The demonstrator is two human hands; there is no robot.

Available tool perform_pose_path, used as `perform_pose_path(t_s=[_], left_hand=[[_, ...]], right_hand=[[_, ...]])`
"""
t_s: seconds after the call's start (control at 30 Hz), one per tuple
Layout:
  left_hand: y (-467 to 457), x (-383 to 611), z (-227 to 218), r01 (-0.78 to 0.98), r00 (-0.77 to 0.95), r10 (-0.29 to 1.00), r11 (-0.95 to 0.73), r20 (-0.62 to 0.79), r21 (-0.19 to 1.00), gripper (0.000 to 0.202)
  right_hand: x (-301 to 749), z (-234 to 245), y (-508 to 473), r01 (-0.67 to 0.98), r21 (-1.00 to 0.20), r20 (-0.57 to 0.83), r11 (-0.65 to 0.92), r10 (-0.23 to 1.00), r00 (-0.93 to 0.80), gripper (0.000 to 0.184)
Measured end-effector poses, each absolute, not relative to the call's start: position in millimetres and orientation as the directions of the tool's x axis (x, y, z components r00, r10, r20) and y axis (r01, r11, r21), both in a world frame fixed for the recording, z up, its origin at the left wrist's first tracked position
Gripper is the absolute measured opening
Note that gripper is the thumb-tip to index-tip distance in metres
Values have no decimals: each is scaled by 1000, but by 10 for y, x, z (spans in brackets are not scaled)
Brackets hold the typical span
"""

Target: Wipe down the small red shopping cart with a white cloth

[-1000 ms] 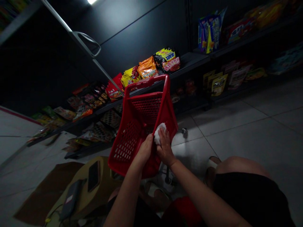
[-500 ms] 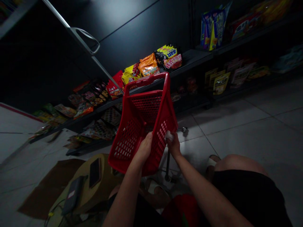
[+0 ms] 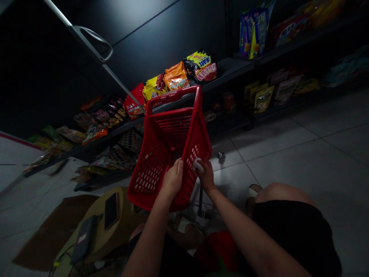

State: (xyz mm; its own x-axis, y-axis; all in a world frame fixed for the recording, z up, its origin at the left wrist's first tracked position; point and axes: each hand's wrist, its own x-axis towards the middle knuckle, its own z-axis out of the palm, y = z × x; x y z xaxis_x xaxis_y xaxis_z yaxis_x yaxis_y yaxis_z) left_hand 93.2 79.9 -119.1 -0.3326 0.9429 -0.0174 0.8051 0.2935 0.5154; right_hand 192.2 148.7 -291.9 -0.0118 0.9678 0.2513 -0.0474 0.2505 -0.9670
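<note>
A red plastic shopping basket [image 3: 150, 173] with a perforated mesh wall and a raised handle hangs tilted in front of me. My left hand [image 3: 173, 179] grips its near side wall. My right hand [image 3: 206, 177] is pressed against the basket's right wall, holding a crumpled white cloth [image 3: 197, 165] that touches the red plastic. Most of the cloth is hidden by my fingers. The basket's inside is dim, and I cannot see anything in it.
Dark shelves [image 3: 227, 71] with colourful snack packets run behind the basket over a pale tiled floor [image 3: 288, 154]. Below left, a phone [image 3: 112, 211] and a dark pouch [image 3: 83, 240] rest on a beige seat [image 3: 98, 234], beside a cardboard sheet [image 3: 52, 231].
My right hand has shifted along the basket's right wall with the cloth, and less cloth shows than a second ago. The whole view has drifted slightly.
</note>
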Motion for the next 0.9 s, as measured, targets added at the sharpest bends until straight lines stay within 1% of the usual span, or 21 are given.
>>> perform_pose_path(t_s=[0.07,0.1,0.17,0.2,0.27,0.33,0.37,0.4,0.53,0.6,0.67,0.77,0.83,0.9], left_hand=[[782,1005,-1123,866,-377,925,367,-38,341,55],[777,1038,-1096,885,-387,921,385,-44,263,56],[777,1081,-1062,907,-389,920,390,-41,157,57],[780,1090,-1055,913,-383,923,385,-39,136,57],[789,1088,-1051,916,-369,928,372,-49,147,57],[794,1072,-1052,911,-365,929,370,-63,182,57],[794,1063,-1051,907,-367,928,373,-67,196,58],[792,1055,-1049,903,-370,926,377,-70,205,59],[772,1031,-1030,896,-384,920,392,-83,209,62],[761,1022,-1022,897,-384,919,394,-88,203,62],[750,1016,-1019,898,-380,920,391,-93,202,63],[734,1016,-1021,898,-378,922,388,-89,205,62],[720,1018,-1025,899,-380,921,390,-86,201,62],[702,1013,-1030,899,-380,921,389,-84,200,61]], right_hand=[[1919,-3036,1465,-20,-985,171,172,985,29,32],[1899,-3010,1458,-13,-989,150,151,988,42,32],[1832,-2809,1446,-9,-989,145,146,988,53,35],[1794,-2667,1439,-14,-984,176,176,983,47,38],[1739,-2412,1416,-31,-957,288,288,958,16,44],[1740,-2328,1393,-50,-921,387,385,921,-40,46],[1763,-2371,1385,-53,-919,393,391,917,-60,45],[1799,-2462,1382,-48,-928,372,369,926,-69,43],[1912,-2898,1419,-4,-982,189,189,982,-2,34],[1879,-2894,1442,3,-989,148,148,989,27,34],[1797,-2711,1448,-11,-987,160,160,987,30,39],[1703,-2421,1434,-69,-952,299,298,954,-16,49],[1722,-2428,1440,-103,-929,362,355,931,-51,45],[1794,-2612,1476,-104,-942,324,319,945,-39,37]])
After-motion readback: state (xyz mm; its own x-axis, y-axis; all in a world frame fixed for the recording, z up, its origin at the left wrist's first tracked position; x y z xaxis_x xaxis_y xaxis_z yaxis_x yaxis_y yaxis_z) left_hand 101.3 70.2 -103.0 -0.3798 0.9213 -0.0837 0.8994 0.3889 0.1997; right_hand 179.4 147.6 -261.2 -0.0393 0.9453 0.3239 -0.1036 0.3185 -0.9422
